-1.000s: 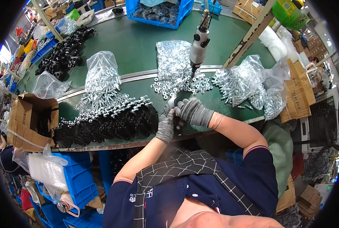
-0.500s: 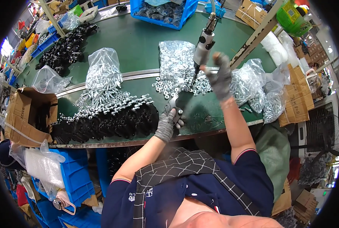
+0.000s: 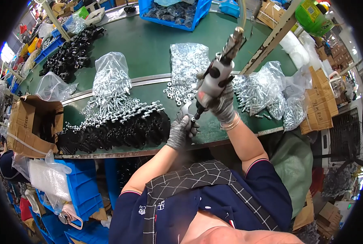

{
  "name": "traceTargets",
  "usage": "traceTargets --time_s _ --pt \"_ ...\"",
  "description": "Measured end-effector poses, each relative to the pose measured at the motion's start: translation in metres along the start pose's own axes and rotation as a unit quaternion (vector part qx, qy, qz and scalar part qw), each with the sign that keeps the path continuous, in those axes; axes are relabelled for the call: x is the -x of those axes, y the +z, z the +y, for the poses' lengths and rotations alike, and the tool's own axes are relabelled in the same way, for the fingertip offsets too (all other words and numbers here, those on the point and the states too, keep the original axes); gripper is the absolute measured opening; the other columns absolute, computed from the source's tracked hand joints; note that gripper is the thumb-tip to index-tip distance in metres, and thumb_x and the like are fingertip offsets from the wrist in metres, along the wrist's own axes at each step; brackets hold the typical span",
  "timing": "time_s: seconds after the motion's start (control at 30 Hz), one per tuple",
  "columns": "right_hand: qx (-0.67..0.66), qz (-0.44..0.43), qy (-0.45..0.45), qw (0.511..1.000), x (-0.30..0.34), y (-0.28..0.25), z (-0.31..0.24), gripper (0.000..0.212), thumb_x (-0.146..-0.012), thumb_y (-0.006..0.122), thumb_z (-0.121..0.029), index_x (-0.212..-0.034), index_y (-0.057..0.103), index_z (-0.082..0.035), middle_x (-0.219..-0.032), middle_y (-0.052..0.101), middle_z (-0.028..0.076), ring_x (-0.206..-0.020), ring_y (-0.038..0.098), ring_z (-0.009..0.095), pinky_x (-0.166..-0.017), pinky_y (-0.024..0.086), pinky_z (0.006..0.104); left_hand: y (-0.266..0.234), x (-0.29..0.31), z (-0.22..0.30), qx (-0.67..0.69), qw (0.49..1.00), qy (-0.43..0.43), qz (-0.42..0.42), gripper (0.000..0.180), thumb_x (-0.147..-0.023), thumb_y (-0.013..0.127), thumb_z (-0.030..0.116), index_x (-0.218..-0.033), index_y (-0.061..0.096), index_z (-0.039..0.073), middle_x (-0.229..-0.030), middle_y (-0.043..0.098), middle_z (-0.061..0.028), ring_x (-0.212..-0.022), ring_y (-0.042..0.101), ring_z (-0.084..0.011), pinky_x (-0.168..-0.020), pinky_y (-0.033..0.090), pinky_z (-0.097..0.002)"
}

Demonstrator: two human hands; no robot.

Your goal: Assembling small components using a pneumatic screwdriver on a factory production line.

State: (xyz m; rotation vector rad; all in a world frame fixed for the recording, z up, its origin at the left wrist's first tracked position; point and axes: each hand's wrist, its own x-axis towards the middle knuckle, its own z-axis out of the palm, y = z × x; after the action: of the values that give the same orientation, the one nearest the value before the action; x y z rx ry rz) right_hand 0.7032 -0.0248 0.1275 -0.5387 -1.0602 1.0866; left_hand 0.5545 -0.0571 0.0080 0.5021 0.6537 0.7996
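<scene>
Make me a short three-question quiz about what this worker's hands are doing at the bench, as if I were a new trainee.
1. True or false: the right hand grips a grey power screwdriver that points down.
2. What does the left hand hold? A) a cardboard box B) a small metal part C) a blue bin
3. Fill in: the row of black parts lies to the worker's ____ of the left hand.

Key: 1 true; 2 B; 3 left.
</scene>
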Motion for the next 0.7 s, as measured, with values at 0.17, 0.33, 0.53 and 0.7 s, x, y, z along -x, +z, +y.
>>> traceTargets --time_s 0.17,0.33,0.53,0.7 --pt "-0.026 -0.008 0.010 1.000 0.022 0.010 0.001 0.049 -0.077 0.066 -0.004 -0.121 0.042 -0.006 -0.107 0.055 0.008 -0.091 0.058 0.016 -0.074 0.052 0.0288 0.000 -0.004 0.001 -0.046 0.999 -0.002 0.010 0.030 -0.092 0.051 0.031 -0.098 0.056 0.002 -0.077 0.064 -0.0121 -0.052 0.054 -0.0135 -0.043 0.039 -0.0224" --pt "0.148 -0.014 -0.051 0.988 0.023 0.008 0.006 0.051 -0.074 0.066 0.002 -0.119 0.043 -0.007 -0.105 0.056 0.007 -0.091 0.057 0.014 -0.076 0.050 0.0270 0.005 0.000 0.002 -0.045 0.999 -0.003 0.022 0.029 -0.091 0.051 0.031 -0.096 0.056 0.002 -0.075 0.064 -0.0116 -0.051 0.054 -0.0135 -0.043 0.039 -0.0221" --pt "0.165 -0.028 -0.032 0.985 0.030 0.008 0.009 0.052 -0.071 0.067 0.002 -0.117 0.044 -0.007 -0.105 0.056 0.006 -0.090 0.058 0.013 -0.076 0.049 0.0268 0.003 -0.001 -0.002 -0.040 0.998 0.003 0.038 0.028 -0.091 0.051 0.030 -0.093 0.056 0.003 -0.073 0.063 -0.0115 -0.048 0.052 -0.0131 -0.041 0.038 -0.0216" --pt "0.152 -0.036 -0.008 0.988 0.033 0.006 0.010 0.055 -0.070 0.069 0.001 -0.117 0.042 -0.010 -0.106 0.054 0.006 -0.093 0.057 0.015 -0.080 0.049 0.0302 0.003 -0.003 -0.004 -0.043 0.998 0.019 0.035 0.025 -0.091 0.051 0.028 -0.092 0.055 0.003 -0.071 0.061 -0.0103 -0.046 0.051 -0.0123 -0.039 0.037 -0.0215"
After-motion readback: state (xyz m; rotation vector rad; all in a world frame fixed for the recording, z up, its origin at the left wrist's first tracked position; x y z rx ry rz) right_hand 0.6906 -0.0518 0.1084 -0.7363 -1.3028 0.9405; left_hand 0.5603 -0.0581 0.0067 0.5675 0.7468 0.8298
